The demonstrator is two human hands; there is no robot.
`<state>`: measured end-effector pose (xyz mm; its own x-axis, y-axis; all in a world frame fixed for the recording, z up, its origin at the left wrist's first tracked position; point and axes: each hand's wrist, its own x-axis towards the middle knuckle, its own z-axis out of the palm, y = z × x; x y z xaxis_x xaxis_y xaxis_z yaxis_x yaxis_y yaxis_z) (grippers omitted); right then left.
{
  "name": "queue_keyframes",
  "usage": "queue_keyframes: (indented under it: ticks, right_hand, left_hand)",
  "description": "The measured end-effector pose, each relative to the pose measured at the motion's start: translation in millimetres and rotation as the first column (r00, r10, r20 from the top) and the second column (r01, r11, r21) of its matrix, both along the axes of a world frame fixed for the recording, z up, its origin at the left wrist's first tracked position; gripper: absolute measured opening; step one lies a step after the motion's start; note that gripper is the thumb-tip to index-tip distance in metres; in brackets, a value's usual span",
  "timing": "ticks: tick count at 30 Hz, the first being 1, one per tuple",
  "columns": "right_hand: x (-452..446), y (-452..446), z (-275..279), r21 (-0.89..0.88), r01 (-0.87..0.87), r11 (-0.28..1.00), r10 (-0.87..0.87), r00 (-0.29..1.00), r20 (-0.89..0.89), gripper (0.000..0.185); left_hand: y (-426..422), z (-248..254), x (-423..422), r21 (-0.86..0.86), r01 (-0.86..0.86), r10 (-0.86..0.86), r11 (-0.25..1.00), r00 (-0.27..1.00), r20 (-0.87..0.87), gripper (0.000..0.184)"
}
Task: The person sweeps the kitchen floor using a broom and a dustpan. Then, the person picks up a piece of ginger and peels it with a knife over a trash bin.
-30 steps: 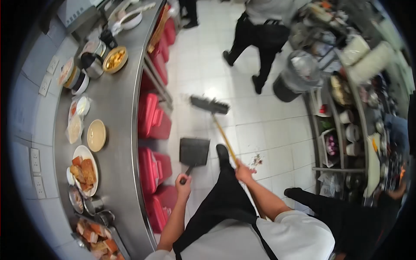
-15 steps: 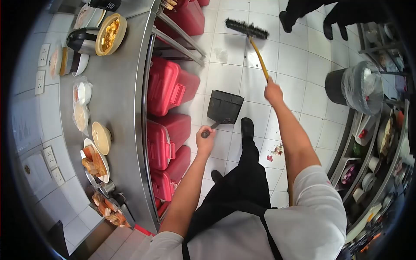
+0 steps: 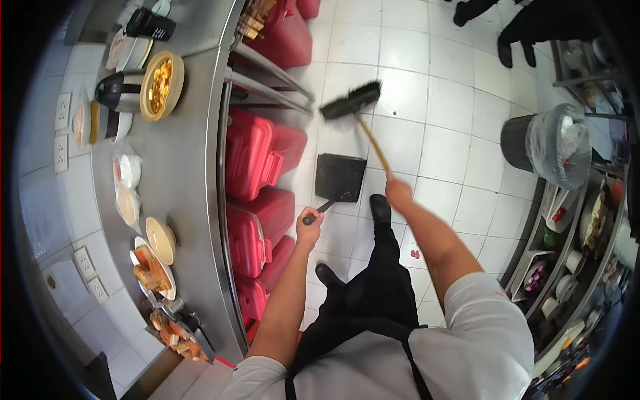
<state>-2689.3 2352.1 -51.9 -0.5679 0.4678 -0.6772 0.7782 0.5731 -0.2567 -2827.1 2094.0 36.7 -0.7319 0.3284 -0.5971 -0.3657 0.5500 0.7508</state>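
Observation:
My left hand (image 3: pixel 309 225) is closed round the handle of a black dustpan (image 3: pixel 340 177), whose pan lies on the white tiles near the red bins. My right hand (image 3: pixel 399 192) grips the yellow pole of a broom (image 3: pixel 351 100). The broom's dark bristled head is on the floor just beyond the dustpan, apart from it. Small dark bits show in the pan near its handle. A small reddish scrap (image 3: pixel 415 254) lies on the floor to the right of my legs.
At left runs a steel counter (image 3: pixel 193 167) with bowls, a kettle and plates of food; red bins (image 3: pixel 257 157) stand beneath. A lined trash bin (image 3: pixel 550 143) and loaded shelves (image 3: pixel 577 267) are at right. Other people's dark-clad legs (image 3: pixel 540 30) show at the top right.
The broom head has swung left and nearer to the dustpan, and my right hand has come lower. The mixed crumbs beside the reddish scrap no longer show.

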Motion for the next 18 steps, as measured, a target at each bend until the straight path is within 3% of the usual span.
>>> queue_keyframes:
  ticks: [2,4,6,7,9,11,12,18]
  right_hand:
    - [44.8,-50.0,19.4,-0.036,-0.011,0.999,0.013,0.999,0.041,0.057]
    - [81.0,-92.5,50.1,-0.133,0.082,0.988,-0.080,0.997,0.023,0.054]
    - [115.8,-146.4,48.9,-0.122,0.145,0.982,-0.150,0.988,-0.036,0.046]
    - [119.0,-159.9,65.8,-0.170,0.172,0.970,-0.165,0.985,0.052,0.031]
    - [138.3,-188.4,82.8,-0.200,0.084,0.976,-0.089,0.996,-0.013,0.029]
    - [148.1,-201.9,112.3,-0.224,0.121,0.967,-0.125,0.992,-0.002,0.029]
    - [156.0,-212.4,111.7,-0.244,0.047,0.969,-0.047,0.999,0.005,0.052]
    - [200.8,-315.2,160.9,-0.149,0.349,0.925,-0.355,0.935,-0.016,0.060]
  left_hand:
    - [-6.2,-9.4,-2.3,0.017,0.019,-0.019,1.000,1.000,0.002,0.019]
    - [-7.0,-10.5,-2.5,0.033,0.035,-0.036,0.999,0.999,0.015,0.018]
    - [-14.9,-10.1,-0.3,0.021,0.065,-0.065,0.998,0.998,-0.005,0.018]
    - [-20.8,-10.8,2.8,0.078,0.048,-0.048,0.996,0.999,0.001,0.019]
    - [-30.6,2.8,12.3,0.096,-0.005,-0.004,0.995,0.996,0.091,0.024]
    - [-50.8,8.1,25.0,0.087,0.037,-0.045,0.995,0.994,0.099,0.022]
    - [-64.5,7.7,30.1,0.096,0.054,-0.066,0.994,0.990,0.126,0.021]
    - [-160.4,-2.1,66.0,0.311,0.094,-0.100,0.946,0.995,0.002,0.021]
